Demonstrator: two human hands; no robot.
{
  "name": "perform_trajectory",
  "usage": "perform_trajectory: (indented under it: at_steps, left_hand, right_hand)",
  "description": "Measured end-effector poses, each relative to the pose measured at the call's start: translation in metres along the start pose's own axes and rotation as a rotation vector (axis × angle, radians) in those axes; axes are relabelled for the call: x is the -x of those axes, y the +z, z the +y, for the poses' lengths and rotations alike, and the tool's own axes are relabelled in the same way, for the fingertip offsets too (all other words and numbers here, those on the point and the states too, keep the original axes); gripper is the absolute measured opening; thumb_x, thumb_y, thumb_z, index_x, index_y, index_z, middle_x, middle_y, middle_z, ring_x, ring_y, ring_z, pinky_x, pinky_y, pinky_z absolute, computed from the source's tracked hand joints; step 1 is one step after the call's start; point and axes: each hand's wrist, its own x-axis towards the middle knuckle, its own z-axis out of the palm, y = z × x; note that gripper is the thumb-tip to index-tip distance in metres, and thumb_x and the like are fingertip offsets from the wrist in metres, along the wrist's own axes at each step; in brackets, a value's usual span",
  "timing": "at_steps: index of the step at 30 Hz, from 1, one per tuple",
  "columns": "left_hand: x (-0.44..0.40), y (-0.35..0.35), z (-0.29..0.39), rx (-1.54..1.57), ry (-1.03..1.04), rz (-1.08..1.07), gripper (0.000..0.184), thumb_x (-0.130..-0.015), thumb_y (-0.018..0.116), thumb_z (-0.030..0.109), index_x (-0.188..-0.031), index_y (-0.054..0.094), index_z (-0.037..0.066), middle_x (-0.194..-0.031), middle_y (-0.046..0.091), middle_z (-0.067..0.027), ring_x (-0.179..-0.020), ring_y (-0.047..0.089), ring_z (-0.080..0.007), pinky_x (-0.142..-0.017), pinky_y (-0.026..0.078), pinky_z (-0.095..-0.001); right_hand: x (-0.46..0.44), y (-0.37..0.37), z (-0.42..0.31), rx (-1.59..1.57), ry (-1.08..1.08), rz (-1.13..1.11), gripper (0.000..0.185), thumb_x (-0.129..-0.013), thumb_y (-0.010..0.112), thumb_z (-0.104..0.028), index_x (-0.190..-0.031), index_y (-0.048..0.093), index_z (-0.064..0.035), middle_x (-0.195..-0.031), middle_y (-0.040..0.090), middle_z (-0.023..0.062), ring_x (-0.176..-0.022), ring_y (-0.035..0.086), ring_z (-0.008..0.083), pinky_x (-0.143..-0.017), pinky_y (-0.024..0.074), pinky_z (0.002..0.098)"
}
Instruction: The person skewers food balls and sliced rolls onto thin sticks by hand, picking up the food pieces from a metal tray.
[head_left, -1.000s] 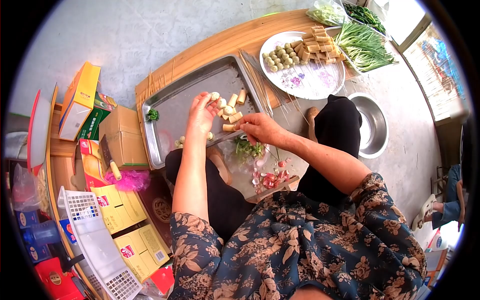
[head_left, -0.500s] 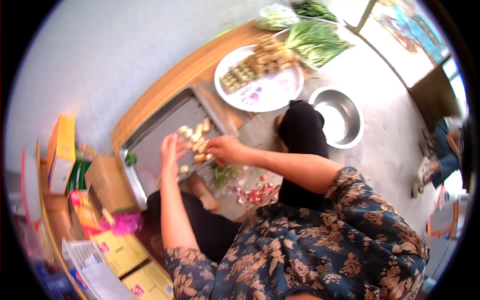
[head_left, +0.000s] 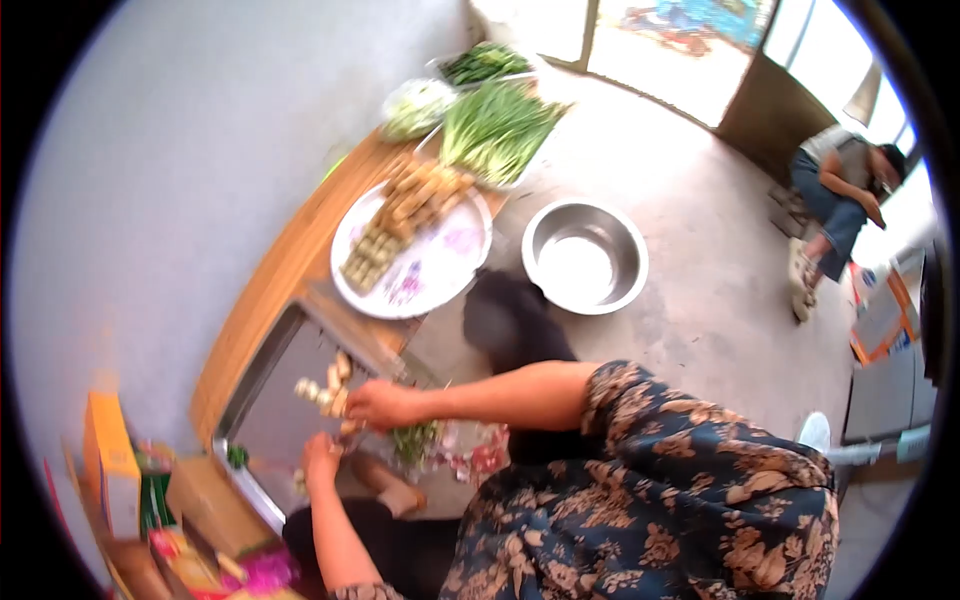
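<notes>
A metal tray point(head_left: 268, 400) lies on the wooden bench, holding a small cluster of pale, short cylindrical food pieces point(head_left: 326, 394). My right hand point(head_left: 382, 404) is closed at the right side of this cluster; whatever its fingers pinch is hidden. Lower down, over the tray's near edge, my left hand point(head_left: 321, 458) has its fingers drawn together, and I cannot make out what is in them. A bit of green leaf point(head_left: 237, 456) sits in the tray's left corner.
Beyond the tray, a white plate point(head_left: 455, 272) bears stacked food pieces. Green leafy stalks point(head_left: 500, 130) fill a tray behind it. A steel basin point(head_left: 634, 262) stands on the floor. Boxes point(head_left: 112, 465) crowd the left. A person point(head_left: 835, 200) sits far right. Scraps point(head_left: 480, 455) lie near my feet.
The view has swung, so the bench and plate appear further left and lower. My left hand has moved from the cluster's left side to below it, its spread fingers drawing together.
</notes>
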Motion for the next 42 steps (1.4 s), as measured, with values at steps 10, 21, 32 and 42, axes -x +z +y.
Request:
perform_trajectory:
  at_steps: [10,21,32,42]
  left_hand:
    - [-0.017,-0.081,0.035,1.558,-0.364,0.151,0.016,-0.09,0.057,0.013,-0.106,0.053,0.01,-0.091,0.058,-0.0022,-0.079,0.058,-0.0131,-0.069,0.049,-0.0252]
    - [-0.033,-0.063,-0.005,2.363,-0.131,0.253,0.021,-0.093,0.054,0.015,-0.105,0.058,-0.002,-0.109,0.062,-0.0167,-0.102,0.06,-0.0257,-0.093,0.049,-0.0352]
    - [-0.029,-0.085,0.024,2.274,-0.319,0.478,0.021,-0.096,0.048,0.02,-0.102,0.056,0.0,-0.103,0.061,-0.0149,-0.096,0.059,-0.0235,-0.087,0.049,-0.0348]
    - [-0.03,-0.082,0.027,2.259,-0.315,0.481,0.021,-0.097,0.046,0.019,-0.101,0.056,0.001,-0.101,0.062,-0.015,-0.094,0.06,-0.0238,-0.086,0.05,-0.0358]
  right_hand:
    - [-0.002,0.005,0.004,0.01,-0.052,0.042,0.018,-0.084,0.052,-0.014,-0.088,0.062,0.0007,-0.057,0.059,0.0106,-0.047,0.059,0.0195,-0.048,0.0466,0.0334]
    - [-0.001,0.014,0.011,0.024,-0.081,-0.005,0.021,-0.088,0.058,-0.023,-0.091,0.066,-0.004,-0.064,0.06,0.008,-0.052,0.055,0.014,-0.051,0.0465,0.0315]
    - [0.011,0.018,-0.027,-0.061,0.101,-0.105,0.02,-0.094,0.05,-0.015,-0.095,0.062,0.0005,-0.055,0.051,0.0023,-0.045,0.047,0.0084,-0.045,0.0387,0.0273]
    - [0.012,0.018,-0.029,-0.052,0.089,-0.132,0.02,-0.094,0.049,-0.016,-0.094,0.061,0.0003,-0.054,0.05,0.0014,-0.045,0.046,0.0079,-0.045,0.038,0.0265]
